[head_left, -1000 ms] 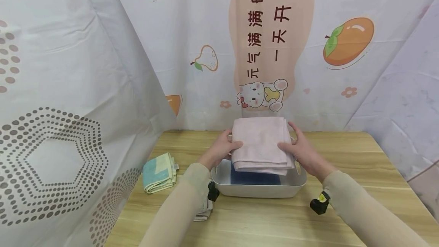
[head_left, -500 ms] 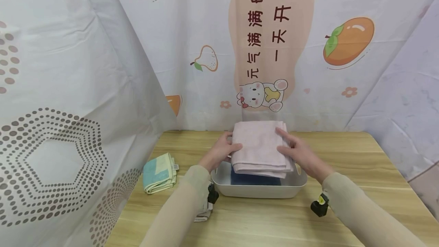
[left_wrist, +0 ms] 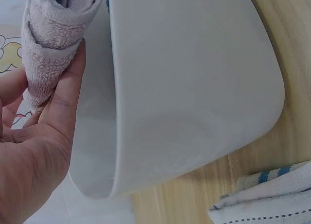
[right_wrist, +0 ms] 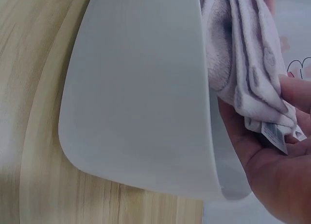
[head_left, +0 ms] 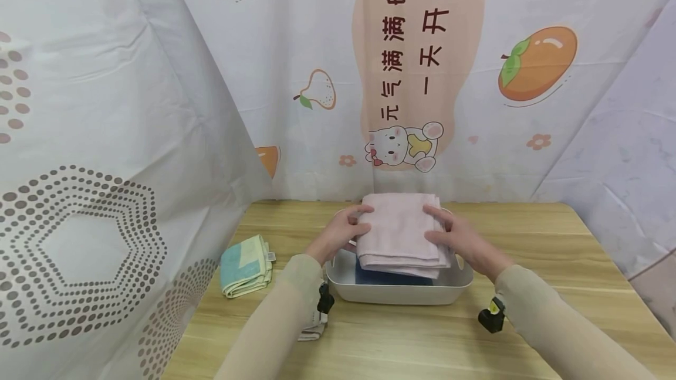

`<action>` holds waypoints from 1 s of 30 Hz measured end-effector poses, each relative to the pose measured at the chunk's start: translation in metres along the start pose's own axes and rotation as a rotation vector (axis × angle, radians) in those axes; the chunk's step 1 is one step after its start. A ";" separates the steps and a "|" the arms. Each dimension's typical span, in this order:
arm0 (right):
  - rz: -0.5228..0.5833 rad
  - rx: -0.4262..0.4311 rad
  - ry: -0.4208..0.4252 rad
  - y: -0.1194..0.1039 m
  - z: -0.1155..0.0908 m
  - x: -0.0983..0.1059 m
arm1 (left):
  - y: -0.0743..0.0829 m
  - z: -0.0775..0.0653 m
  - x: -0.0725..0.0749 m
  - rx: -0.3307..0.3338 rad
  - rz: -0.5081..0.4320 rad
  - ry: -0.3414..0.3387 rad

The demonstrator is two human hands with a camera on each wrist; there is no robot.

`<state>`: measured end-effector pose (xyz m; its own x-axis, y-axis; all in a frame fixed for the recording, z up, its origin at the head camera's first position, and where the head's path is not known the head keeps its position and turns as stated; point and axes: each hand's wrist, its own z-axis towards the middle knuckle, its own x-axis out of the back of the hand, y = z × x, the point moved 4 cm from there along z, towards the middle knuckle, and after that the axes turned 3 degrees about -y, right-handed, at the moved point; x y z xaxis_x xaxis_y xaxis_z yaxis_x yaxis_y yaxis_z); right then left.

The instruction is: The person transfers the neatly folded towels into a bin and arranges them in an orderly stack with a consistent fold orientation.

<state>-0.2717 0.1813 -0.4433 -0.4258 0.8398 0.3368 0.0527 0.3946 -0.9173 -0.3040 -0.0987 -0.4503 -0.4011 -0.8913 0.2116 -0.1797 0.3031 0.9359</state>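
Observation:
A folded pale pink towel (head_left: 398, 227) is held between both hands over a light grey plastic basket (head_left: 396, 294). My left hand (head_left: 338, 233) grips its left edge, and my right hand (head_left: 467, 240) grips the right edge. In the left wrist view, the towel (left_wrist: 53, 49) lies between the left thumb and fingers, at the basket's rim. Several folded layers and a small tag (right_wrist: 274, 135) show in the right wrist view, with right-hand fingers underneath. A dark blue cloth (head_left: 391, 278) lies in the basket, partly hidden below the towel.
A folded teal and yellow towel (head_left: 245, 265) lies on the wooden table (head_left: 528, 309) to the left. Nearer, a greyish striped towel (left_wrist: 272, 199) is partly hidden by the left sleeve. A printed curtain (head_left: 317, 28) hangs behind the table.
The pink towel has come down a little toward the basket. Fingers of both hands have shifted farther onto its top surface. The other towels and the basket stay put.

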 end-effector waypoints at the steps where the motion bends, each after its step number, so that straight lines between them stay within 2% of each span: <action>1: 0.002 -0.003 -0.002 0.000 0.001 0.000 | 0.000 0.000 0.000 0.004 0.007 -0.004; 7: -0.026 -0.017 -0.027 0.003 0.003 -0.002 | -0.002 -0.002 0.000 0.025 0.008 -0.033; 15: -0.032 0.013 -0.043 0.003 0.003 -0.004 | -0.003 -0.003 0.001 0.021 0.022 -0.059; 30: -0.061 0.021 -0.057 0.012 0.002 -0.009 | -0.008 -0.006 -0.004 0.033 0.134 -0.128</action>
<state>-0.2688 0.1776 -0.4577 -0.4786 0.7916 0.3799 0.0061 0.4357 -0.9001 -0.2954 -0.0992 -0.4567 -0.5344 -0.7924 0.2943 -0.1458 0.4293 0.8913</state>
